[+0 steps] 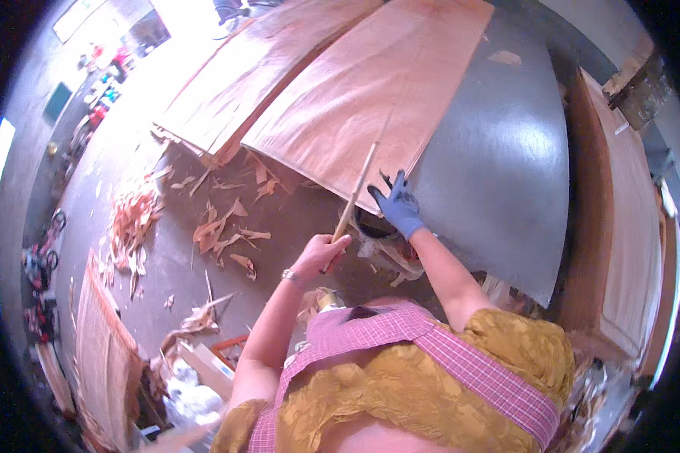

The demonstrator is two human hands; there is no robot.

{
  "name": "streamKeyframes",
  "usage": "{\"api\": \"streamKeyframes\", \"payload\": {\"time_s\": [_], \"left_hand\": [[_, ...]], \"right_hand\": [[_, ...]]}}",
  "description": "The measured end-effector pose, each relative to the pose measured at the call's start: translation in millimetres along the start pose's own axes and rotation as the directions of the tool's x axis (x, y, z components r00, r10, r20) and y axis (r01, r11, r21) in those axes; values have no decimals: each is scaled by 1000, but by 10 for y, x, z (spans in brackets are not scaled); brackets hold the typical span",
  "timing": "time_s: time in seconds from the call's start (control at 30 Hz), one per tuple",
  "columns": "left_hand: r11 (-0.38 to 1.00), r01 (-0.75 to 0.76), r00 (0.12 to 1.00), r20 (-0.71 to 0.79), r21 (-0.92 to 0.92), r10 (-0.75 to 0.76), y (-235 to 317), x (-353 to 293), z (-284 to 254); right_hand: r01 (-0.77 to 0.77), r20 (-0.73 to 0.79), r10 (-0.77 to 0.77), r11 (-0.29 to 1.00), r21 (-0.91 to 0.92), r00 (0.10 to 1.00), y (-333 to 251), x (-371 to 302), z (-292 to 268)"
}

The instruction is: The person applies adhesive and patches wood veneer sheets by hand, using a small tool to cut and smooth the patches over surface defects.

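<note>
My left hand point(321, 255), bare and with a band at the wrist, is closed around the lower end of a long, thin wooden stick point(362, 181). The stick slants up and away over the near end of a wood veneer stack point(340, 98). In a blue-grey glove with dark fingertips, my right hand point(398, 205) is at the stack's near right corner. Its fingers are spread; whether they touch the top sheet I cannot tell. A dark round rim point(374, 226), perhaps of a container, shows partly below that corner.
A second veneer stack point(257, 68) lies to the left, and a smooth grey panel point(499, 151) to the right. Torn veneer scraps point(223, 226) litter the floor, with a reddish heap point(134, 219) farther left. Another tall stack point(635, 219) stands at the far right.
</note>
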State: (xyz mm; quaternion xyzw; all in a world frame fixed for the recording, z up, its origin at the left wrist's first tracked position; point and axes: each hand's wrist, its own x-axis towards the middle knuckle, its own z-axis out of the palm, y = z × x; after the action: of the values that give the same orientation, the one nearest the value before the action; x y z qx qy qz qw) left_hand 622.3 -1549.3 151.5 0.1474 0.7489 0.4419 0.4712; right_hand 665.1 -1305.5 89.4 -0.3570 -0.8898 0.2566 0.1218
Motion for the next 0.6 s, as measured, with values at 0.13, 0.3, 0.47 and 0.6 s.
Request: {"api": "streamKeyframes", "payload": {"time_s": [0.13,0.3,0.47,0.6], "left_hand": [[999,11,1000,12,43,-12,6,203,-999],[968,-48,990,-115,245,79,-59,612,-1601],[931,-154,971,-121,331,204,8,1272,-2130],[922,-154,974,-101,355,202,239,1841,-2686]], "right_hand": [[-319,-47,316,936,-150,948,-423,534,415],[-356,-168,331,922,-151,928,-321,569,739],[-368,-197,366,930,28,910,-421,776,791],[-556,-613,314,792,-251,725,-622,1055,879]]}}
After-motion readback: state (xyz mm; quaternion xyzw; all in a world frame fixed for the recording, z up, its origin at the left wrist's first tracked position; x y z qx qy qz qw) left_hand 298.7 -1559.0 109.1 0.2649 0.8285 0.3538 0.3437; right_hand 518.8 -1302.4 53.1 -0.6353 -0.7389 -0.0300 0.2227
